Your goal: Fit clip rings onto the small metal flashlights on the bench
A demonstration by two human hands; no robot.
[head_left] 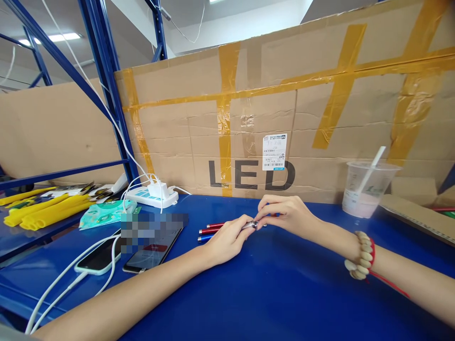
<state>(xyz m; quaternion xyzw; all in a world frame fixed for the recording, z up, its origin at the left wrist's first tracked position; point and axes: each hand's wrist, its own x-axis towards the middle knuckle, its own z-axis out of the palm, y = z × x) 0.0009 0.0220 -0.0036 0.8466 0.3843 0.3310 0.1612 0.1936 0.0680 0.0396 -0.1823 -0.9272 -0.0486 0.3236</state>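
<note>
My left hand (pixel 227 241) rests low over the blue table, its fingers closed around a slim silver metal tube (pixel 250 225). At the tube's right end, the thumb and fingertips of my right hand (pixel 287 215) are pinched together on its shiny tip. Whether a smaller part is between those fingertips is hidden. Beside and partly behind my left hand lie slim red tubes (pixel 209 231) and a blue tube (pixel 206 238), side by side with metal ends. Their right ends are mostly covered by my hands.
Two phones, a dark one (pixel 152 253) and one with a pale edge (pixel 97 258), lie left with white cables. Behind are a power strip (pixel 152 195), a teal packet (pixel 106 214) and yellow items (pixel 53 210). A plastic cup with straw (pixel 366 189) stands right, before a cardboard wall (pixel 199 137).
</note>
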